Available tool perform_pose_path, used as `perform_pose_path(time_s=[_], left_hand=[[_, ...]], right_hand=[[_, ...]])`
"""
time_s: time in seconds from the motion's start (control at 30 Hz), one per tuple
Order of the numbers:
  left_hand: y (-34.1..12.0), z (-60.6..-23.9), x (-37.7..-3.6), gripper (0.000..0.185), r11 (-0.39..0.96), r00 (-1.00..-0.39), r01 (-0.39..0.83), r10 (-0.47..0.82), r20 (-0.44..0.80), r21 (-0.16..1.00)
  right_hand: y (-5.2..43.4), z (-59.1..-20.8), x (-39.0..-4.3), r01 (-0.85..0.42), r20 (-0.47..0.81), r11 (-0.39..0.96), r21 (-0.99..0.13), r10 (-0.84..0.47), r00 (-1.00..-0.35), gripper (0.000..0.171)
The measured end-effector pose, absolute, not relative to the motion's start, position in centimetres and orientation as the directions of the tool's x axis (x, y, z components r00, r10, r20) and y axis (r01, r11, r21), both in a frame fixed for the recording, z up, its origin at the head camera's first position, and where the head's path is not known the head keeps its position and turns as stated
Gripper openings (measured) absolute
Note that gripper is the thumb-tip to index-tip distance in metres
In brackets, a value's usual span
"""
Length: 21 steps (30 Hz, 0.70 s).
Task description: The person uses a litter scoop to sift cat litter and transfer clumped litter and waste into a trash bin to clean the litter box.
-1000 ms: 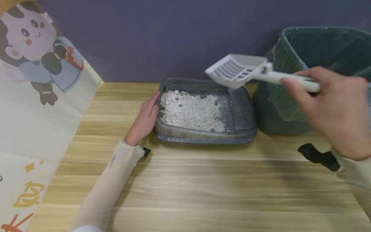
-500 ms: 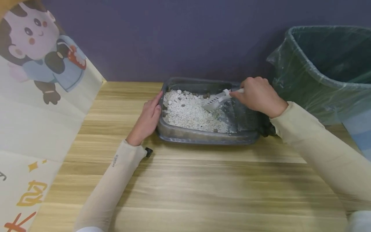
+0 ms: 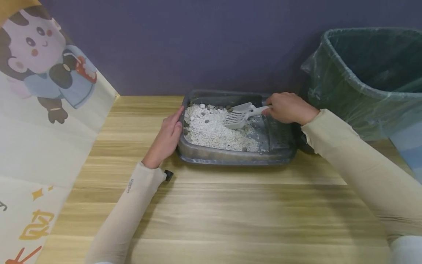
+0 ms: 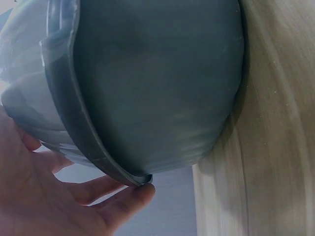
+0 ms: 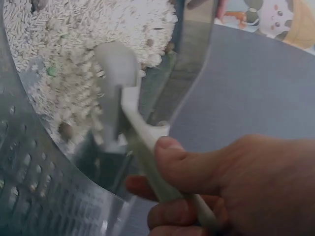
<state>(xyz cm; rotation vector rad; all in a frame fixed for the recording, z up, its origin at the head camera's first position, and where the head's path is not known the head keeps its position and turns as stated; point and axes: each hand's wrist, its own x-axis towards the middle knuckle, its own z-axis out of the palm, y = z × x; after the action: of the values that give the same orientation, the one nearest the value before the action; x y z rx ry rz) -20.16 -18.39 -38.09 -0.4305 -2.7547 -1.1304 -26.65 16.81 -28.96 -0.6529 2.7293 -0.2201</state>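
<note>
A grey litter tray holding white litter with dark lumps sits on the wooden table near the wall. My right hand grips the handle of a white slotted scoop, whose head rests in the litter at the tray's middle. In the right wrist view the scoop digs into the white litter, and the right hand wraps its handle. My left hand lies with straight fingers against the tray's left wall. The left wrist view shows the tray wall with the left hand's fingers under its rim.
A large green bin lined with a clear bag stands at the right, close to the tray. A cartoon-printed panel leans along the left side. A dark purple wall closes the back. The wooden table extends toward me.
My right hand brought the scoop from above the bin's edge down into the tray, then shifted it slightly left through the litter. The left hand stayed against the tray.
</note>
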Motion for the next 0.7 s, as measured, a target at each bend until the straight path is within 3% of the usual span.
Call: perform_pose_path(time_s=[0.2, 0.4, 0.57, 0.7], left_hand=[[-18.4, -37.9, -20.2, 0.05, 0.685, -0.945, 0.328, 0.229, 0.235, 0.651], [-18.3, -37.9, -20.2, 0.05, 0.681, -0.938, 0.347, 0.243, 0.248, 0.645], [-18.4, -38.0, -20.2, 0.05, 0.691, -0.941, 0.336, 0.23, 0.246, 0.64], [-18.4, -38.0, -20.1, 0.051, 0.697, -0.95, 0.312, 0.21, 0.232, 0.645]], right_hand=[[15.0, -30.7, -29.2, -0.433, -0.373, 0.868, -0.244, -0.496, -0.784, 0.047], [12.9, -32.5, -30.5, -0.447, -0.439, 0.836, -0.319, -0.548, -0.712, 0.037], [11.7, -33.4, -31.1, -0.483, -0.422, 0.773, -0.411, -0.631, -0.651, 0.03], [11.8, -33.7, -31.2, -0.514, -0.367, 0.738, -0.438, -0.669, -0.646, 0.03]])
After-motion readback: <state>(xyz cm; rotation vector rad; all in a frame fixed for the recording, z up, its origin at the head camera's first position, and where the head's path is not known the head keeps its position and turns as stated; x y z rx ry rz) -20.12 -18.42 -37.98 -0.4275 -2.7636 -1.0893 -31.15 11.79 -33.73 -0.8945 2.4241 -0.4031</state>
